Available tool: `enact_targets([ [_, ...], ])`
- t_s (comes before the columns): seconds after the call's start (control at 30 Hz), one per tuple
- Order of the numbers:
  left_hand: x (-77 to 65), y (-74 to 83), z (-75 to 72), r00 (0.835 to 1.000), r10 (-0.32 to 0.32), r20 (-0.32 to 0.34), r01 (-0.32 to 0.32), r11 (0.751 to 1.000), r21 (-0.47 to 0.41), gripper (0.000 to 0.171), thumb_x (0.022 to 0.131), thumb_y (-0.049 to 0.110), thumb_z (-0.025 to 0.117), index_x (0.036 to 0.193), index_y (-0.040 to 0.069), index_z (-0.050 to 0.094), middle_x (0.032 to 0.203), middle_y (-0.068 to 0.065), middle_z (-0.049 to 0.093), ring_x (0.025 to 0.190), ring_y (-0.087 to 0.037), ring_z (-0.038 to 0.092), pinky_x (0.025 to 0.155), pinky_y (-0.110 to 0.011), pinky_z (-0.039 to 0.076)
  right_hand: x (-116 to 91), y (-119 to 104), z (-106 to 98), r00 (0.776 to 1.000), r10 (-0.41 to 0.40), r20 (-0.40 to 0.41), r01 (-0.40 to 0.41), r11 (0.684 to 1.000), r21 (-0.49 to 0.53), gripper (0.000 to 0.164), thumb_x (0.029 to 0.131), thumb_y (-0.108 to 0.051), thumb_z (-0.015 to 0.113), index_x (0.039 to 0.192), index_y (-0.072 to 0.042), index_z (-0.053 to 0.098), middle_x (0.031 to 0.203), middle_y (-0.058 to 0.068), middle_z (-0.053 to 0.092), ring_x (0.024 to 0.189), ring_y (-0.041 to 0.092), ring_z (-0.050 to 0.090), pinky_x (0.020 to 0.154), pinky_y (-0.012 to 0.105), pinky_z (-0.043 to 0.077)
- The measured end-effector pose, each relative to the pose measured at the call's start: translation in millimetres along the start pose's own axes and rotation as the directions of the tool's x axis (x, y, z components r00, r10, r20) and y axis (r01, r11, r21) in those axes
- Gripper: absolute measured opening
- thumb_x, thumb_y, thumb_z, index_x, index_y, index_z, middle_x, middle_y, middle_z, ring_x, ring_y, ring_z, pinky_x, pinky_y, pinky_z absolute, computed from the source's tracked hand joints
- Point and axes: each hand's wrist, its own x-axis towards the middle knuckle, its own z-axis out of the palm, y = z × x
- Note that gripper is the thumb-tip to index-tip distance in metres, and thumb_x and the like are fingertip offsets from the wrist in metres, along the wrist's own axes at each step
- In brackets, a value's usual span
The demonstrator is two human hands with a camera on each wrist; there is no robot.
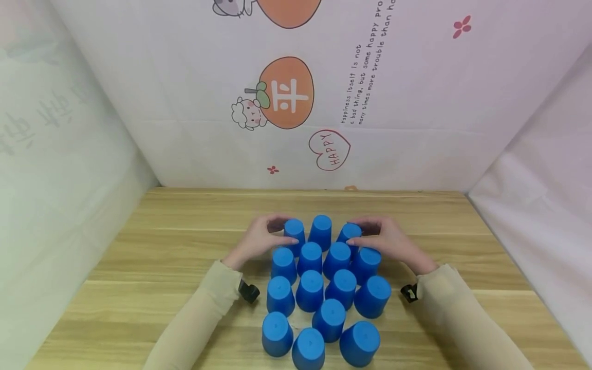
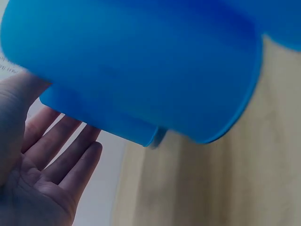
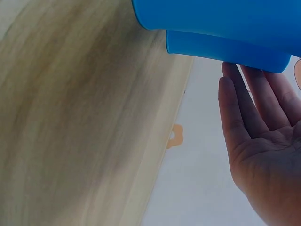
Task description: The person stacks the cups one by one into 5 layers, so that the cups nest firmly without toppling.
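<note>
Several blue plastic cups stand upside down in a close cluster on the table. My left hand (image 1: 262,239) grips the back-left cup (image 1: 294,229), thumb on its near side and fingers reaching behind. At the back-right cup (image 1: 350,234) my right hand (image 1: 390,239) does the same. Between these two stands the back-middle cup (image 1: 321,234). In the left wrist view, a nearer cup (image 2: 141,61) hides much of the held one, and the fingers (image 2: 56,141) lie along the held cup's far side. The right wrist view shows fingertips (image 3: 254,75) against the held cup's underside edge.
More cups (image 1: 332,313) reach toward the table's front, standing between the forearms. The wooden table (image 1: 176,246) ends at a printed white cloth (image 1: 398,159) behind. White cloth walls (image 1: 546,169) rise on both sides. Black straps (image 1: 248,291) sit at the wrists.
</note>
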Motion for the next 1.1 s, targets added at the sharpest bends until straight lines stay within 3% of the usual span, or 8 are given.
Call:
enact_targets([
  [0.3, 25.8, 1.5, -25.7, 0.996, -0.019, -0.088, 0.02, 1.0, 0.012, 0.058, 0.086, 0.038, 0.084, 0.136, 0.016, 0.063, 0.13, 0.0, 0.065, 0.122, -0.023, 0.06, 0.103, -0.046, 0.049, 0, -4, -1, 1.0, 0.012, 0.012, -0.011, 1.0, -0.006, 0.044, 0.09, -0.032, 0.081, 0.127, -0.013, 0.07, 0.113, 0.002, 0.072, 0.102, 0.022, 0.068, 0.087, 0.04, 0.058],
  [0.5, 44.4, -4.5, -37.3, 0.983, -0.03, -0.181, 0.037, 0.999, 0.036, 0.061, 0.088, 0.039, 0.082, 0.139, 0.014, 0.061, 0.133, -0.006, 0.063, 0.124, -0.026, 0.059, 0.105, -0.045, 0.047, 1, -5, 0, 0.999, 0.025, 0.022, -0.024, 1.0, -0.001, 0.045, 0.089, -0.033, 0.082, 0.127, -0.013, 0.07, 0.113, 0.002, 0.072, 0.102, 0.023, 0.069, 0.087, 0.041, 0.058],
  [0.77, 63.9, -15.2, -35.9, 0.976, 0.003, -0.219, 0.001, 1.0, 0.017, 0.057, 0.09, 0.029, 0.081, 0.139, 0.01, 0.061, 0.135, -0.009, 0.063, 0.125, -0.027, 0.058, 0.107, -0.046, 0.045, 1, -5, -1, 0.999, 0.033, 0.021, -0.033, 0.999, 0.017, 0.045, 0.089, -0.031, 0.082, 0.128, -0.012, 0.069, 0.114, 0.003, 0.072, 0.103, 0.023, 0.069, 0.088, 0.041, 0.058],
  [1.1, 70.5, -27.9, -28.6, 0.962, 0.001, -0.272, 0.005, 1.0, 0.02, 0.056, 0.093, 0.021, 0.078, 0.142, 0.005, 0.058, 0.138, -0.013, 0.061, 0.126, -0.03, 0.058, 0.107, -0.044, 0.045, 1, 1, -1, 0.999, 0.027, 0.017, -0.027, 1.0, 0.014, 0.045, 0.089, -0.031, 0.082, 0.127, -0.011, 0.069, 0.113, 0.004, 0.072, 0.101, 0.023, 0.069, 0.086, 0.038, 0.059],
])
